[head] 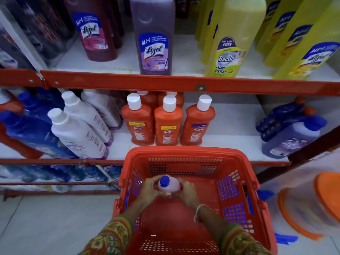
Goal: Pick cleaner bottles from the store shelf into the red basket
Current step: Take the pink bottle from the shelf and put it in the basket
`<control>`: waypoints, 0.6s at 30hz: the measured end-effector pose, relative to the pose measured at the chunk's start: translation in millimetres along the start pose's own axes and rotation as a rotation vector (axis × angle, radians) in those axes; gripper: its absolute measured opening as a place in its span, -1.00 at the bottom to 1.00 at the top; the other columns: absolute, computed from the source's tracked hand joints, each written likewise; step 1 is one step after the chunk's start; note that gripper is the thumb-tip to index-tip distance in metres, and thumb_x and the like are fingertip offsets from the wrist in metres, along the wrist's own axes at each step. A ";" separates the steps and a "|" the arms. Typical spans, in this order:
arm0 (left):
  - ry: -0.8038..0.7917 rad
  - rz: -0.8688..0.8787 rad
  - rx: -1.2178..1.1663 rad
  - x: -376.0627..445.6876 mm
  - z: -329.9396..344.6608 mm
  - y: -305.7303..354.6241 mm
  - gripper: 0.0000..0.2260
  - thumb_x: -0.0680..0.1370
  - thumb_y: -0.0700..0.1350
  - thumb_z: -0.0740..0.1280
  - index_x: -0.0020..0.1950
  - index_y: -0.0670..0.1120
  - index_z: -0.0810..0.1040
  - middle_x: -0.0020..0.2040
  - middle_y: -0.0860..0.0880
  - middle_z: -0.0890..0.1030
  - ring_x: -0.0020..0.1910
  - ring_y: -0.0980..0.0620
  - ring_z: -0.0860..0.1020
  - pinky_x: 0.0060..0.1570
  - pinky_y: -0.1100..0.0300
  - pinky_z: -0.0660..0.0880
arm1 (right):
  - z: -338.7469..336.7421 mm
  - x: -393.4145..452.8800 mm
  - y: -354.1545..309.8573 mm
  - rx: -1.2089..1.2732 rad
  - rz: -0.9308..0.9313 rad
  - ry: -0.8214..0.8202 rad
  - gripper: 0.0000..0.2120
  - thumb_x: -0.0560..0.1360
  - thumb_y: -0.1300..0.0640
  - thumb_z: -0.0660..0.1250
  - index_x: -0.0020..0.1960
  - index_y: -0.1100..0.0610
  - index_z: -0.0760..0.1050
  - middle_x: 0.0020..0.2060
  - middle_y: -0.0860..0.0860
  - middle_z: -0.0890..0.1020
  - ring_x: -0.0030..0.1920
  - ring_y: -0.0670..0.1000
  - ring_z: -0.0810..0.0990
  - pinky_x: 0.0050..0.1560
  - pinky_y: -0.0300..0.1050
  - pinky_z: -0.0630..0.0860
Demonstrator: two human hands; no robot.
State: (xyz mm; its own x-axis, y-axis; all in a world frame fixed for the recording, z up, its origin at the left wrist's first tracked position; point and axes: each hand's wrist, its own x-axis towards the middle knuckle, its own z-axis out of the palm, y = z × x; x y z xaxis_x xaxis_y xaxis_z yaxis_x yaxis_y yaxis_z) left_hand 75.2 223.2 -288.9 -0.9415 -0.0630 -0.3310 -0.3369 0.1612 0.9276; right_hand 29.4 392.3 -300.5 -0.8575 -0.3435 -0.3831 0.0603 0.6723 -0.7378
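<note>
A pale lilac cleaner bottle (pixel 170 185) with a blue cap stands upright inside the red basket (pixel 244 162), seen from above. My left hand (pixel 150 187) wraps its left side and my right hand (pixel 187 190) wraps its right side. The bottle's lower body is hidden by my fingers. The basket sits on the floor right in front of the lower shelf. On that shelf stand orange Bactin bottles (pixel 168 122) with white caps. White bottles (pixel 77 133) and blue bottles (pixel 35 133) lean at the left.
A lilac bottle with a blue cap (pixel 292 138) leans at the shelf's right end. The upper shelf holds a purple Lizol bottle (pixel 153 37), a maroon one (pixel 92 28) and yellow floor-cleaner bottles (pixel 233 39). Red shelf rail (pixel 128 80) crosses above. Orange-rimmed items (pixel 316 205) lie on the floor right.
</note>
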 end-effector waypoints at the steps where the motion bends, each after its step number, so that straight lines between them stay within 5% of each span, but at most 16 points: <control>1: -0.006 -0.005 0.021 1.7 0.1 -4.5 -0.38 0.04 -0.24 0.62 0.08 -0.20 0.59 -0.24 0.28 0.68 -0.16 0.34 0.59 -0.13 0.41 0.50 | 2.5 -0.1 1.4 -0.009 0.015 0.008 -0.31 0.02 -0.14 0.47 0.12 0.07 0.58 -0.01 0.11 0.73 0.01 0.09 0.67 0.02 -0.02 0.57; 7: -0.001 -0.023 0.043 3.2 3.8 -13.3 -0.43 0.14 -0.53 0.52 0.08 -0.20 0.54 -0.15 0.18 0.65 -0.20 0.38 0.58 -0.17 0.46 0.47 | 12.6 2.9 10.8 -0.075 0.069 0.013 -0.46 0.16 0.08 0.58 0.12 0.05 0.57 -0.03 0.15 0.73 0.02 0.18 0.67 0.03 0.07 0.60; 10: -0.005 -0.017 0.064 1.1 1.4 -14.6 -0.43 0.11 -0.44 0.57 0.05 -0.14 0.55 -0.09 0.09 0.62 -0.18 0.32 0.59 -0.15 0.46 0.47 | 12.1 2.8 6.0 -0.125 0.058 -0.001 -0.48 0.21 0.11 0.55 0.16 0.07 0.56 0.01 0.15 0.72 0.05 0.18 0.66 0.06 0.05 0.59; 14: -0.025 -0.016 0.121 -3.0 -11.9 -18.8 -0.45 0.02 -0.05 0.58 -0.02 0.09 0.57 -0.21 0.31 0.67 -0.13 0.35 0.59 -0.05 0.36 0.50 | 2.7 -2.3 -5.9 -0.206 -0.008 -0.045 -0.52 0.28 0.08 0.52 0.18 0.05 0.54 0.06 0.12 0.70 0.10 0.16 0.64 0.09 -0.01 0.55; 18: -0.057 -0.009 0.177 -7.2 -27.5 2.9 -0.36 0.13 -0.28 0.60 0.17 -0.05 0.53 0.08 -0.02 0.65 0.09 0.01 0.59 0.09 0.08 0.55 | -21.7 -15.8 -19.5 -0.173 -0.093 -0.038 -0.48 0.28 0.17 0.54 0.21 0.04 0.52 0.12 0.02 0.68 0.10 0.00 0.63 0.16 -0.09 0.53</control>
State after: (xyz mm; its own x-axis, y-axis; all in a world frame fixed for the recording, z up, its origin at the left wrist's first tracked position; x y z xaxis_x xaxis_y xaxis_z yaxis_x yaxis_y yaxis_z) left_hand 81.2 197.0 -279.0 -0.9355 -0.0097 -0.3531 -0.3361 0.3322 0.8813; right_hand 30.7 398.8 -268.0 -0.8351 -0.4319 -0.3408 -0.1097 0.7378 -0.6661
